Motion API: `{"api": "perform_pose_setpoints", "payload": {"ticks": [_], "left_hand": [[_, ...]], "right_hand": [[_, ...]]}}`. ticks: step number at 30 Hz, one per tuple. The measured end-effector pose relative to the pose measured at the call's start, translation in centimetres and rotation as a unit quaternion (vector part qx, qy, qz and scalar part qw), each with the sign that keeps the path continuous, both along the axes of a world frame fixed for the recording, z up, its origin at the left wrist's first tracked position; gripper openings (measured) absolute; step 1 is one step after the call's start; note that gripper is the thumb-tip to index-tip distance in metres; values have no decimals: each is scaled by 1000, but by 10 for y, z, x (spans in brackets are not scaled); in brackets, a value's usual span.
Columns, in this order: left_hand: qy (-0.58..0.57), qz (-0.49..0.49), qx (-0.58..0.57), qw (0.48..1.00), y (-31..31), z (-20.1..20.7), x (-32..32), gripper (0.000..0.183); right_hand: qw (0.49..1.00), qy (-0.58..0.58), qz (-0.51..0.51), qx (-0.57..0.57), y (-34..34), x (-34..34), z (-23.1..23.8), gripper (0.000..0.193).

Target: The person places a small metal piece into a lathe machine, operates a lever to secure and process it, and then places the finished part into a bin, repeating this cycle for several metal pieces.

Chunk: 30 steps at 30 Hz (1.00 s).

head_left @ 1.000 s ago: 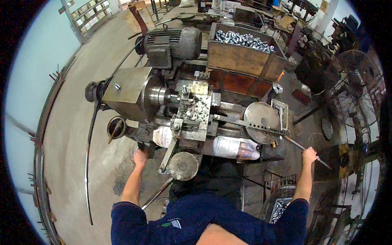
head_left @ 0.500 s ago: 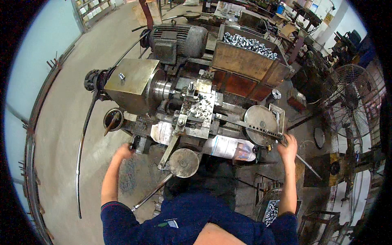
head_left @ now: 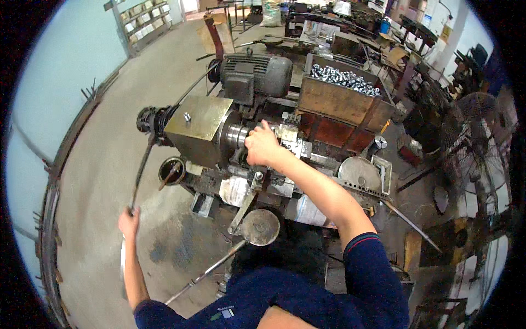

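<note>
My left hand (head_left: 129,222) is closed around the long metal lever (head_left: 143,172), which hangs from the left end of a small lathe. My right arm reaches across the machine. My right hand (head_left: 263,145) is at the spindle nose (head_left: 236,136), its fingers curled over the work area; whatever they grip is hidden behind the hand. Just right of it, partly covered by the forearm, is the tool slide (head_left: 296,148) with dark chips on it. A small metal fitting (head_left: 187,116) stands on the brass-coloured headstock cover (head_left: 200,118).
A wooden bin (head_left: 334,98) of shiny metal parts stands behind the lathe, beside the electric motor (head_left: 257,77). Round plates (head_left: 261,227) and a perforated bar (head_left: 361,186) sit along the near side. A steel rod (head_left: 413,226) slants out right, near a large fan (head_left: 476,142).
My left hand has gone from beside the small metal box to the long lever and gripped it. My right hand has left the perforated bar's end for the spindle. The view has shifted.
</note>
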<state>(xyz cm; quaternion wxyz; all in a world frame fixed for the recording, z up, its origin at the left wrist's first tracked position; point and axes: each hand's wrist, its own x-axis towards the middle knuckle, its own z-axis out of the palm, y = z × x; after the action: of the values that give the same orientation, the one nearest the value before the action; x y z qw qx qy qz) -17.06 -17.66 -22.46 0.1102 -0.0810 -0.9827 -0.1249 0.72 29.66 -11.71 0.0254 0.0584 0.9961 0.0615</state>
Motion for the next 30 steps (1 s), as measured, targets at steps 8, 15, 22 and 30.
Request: {"api": "perform_pose_setpoints", "payload": {"ticks": [8,15,22,30], "left_hand": [[-182,-70,146,970,39,27,41,23],[-352,-153,351,854,44,18,19,21],[-308,-155,383,857,48,15,24,26],[-372,-198,377,825,53,35,2,37]], "right_hand": [[995,84,8,48,8,9,-11,29],[974,220,-44,13,76,85,89,29],[915,367,-166,-35,137,87,70,62],[886,329,-274,-177,121,289,-19,44]]}}
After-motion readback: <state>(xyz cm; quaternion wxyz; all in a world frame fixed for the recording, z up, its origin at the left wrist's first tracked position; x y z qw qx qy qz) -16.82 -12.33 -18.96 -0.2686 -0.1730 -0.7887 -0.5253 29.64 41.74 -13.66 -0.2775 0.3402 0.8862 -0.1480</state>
